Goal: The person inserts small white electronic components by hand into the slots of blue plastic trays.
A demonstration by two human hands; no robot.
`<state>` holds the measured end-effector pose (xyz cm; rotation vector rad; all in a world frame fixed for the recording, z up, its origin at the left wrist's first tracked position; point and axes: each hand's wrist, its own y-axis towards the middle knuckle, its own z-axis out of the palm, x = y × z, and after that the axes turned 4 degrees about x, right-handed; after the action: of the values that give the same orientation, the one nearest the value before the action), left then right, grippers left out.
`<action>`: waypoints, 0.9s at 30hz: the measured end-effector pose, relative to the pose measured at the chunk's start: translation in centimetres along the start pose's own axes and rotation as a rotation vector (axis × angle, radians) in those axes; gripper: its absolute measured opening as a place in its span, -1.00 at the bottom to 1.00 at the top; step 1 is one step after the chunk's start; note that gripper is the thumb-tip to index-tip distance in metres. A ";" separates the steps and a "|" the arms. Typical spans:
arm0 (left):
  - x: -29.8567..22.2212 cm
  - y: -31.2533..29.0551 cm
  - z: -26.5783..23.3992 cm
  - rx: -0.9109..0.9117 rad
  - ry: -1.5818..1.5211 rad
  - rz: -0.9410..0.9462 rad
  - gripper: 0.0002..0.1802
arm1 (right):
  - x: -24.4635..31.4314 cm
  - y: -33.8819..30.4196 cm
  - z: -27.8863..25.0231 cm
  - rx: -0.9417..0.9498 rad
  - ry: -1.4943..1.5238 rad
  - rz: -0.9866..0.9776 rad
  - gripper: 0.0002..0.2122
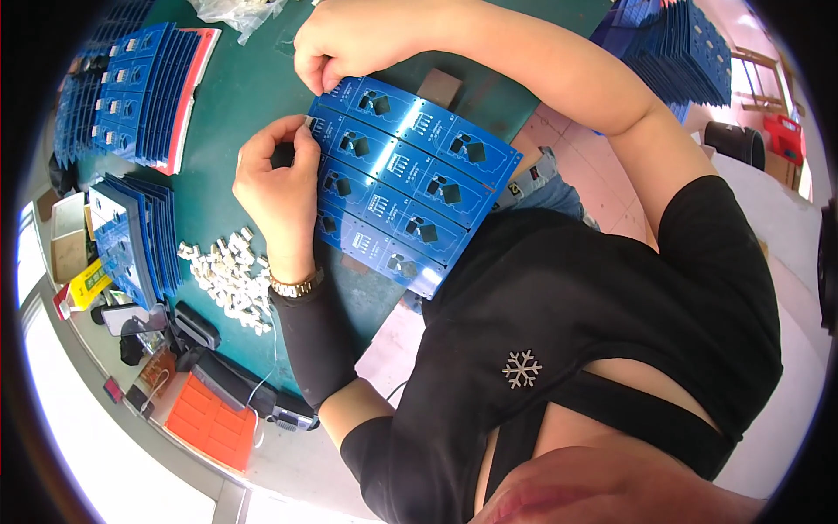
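Observation:
A blue circuit board panel (397,179), marked off into several like sections with dark cut-outs, lies tilted in front of me, its near end reaching past the table edge. My left hand (281,170), a gold watch on its wrist, has thumb and index finger pinched together at the panel's left edge. Farther along, my right hand (353,44) is closed, fingertips pinched at the panel's far corner. Whatever sits in either pinch is too small or hidden to make out. Beside my left wrist is a heap of small white connectors (229,278).
Stacks of blue panels stand at the far left (131,96), nearer left (135,236) and far right (668,52). A brown block (439,89) shows beyond the panel on the green table (218,113). A clear plastic bag (240,13) lies at the back; an orange crate (209,419) stands lower left.

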<state>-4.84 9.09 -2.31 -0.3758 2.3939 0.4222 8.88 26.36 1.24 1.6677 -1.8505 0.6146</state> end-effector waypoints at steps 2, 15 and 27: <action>-0.1 0.0 -0.1 0.017 -0.008 -0.012 -0.89 | -1.2 1.1 1.6 -0.004 -0.049 0.030 -0.90; 0.3 0.0 -0.1 0.052 0.036 0.034 -0.89 | -3.7 0.0 0.3 -0.322 -0.027 -0.077 -0.84; -0.2 0.3 -0.6 0.098 0.071 0.052 -0.91 | -5.7 -0.2 -1.1 -0.456 -0.174 0.362 -0.85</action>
<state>-5.11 9.22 -1.66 -0.2892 2.4868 0.3185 9.51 31.28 -1.79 1.1286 -2.2365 0.1612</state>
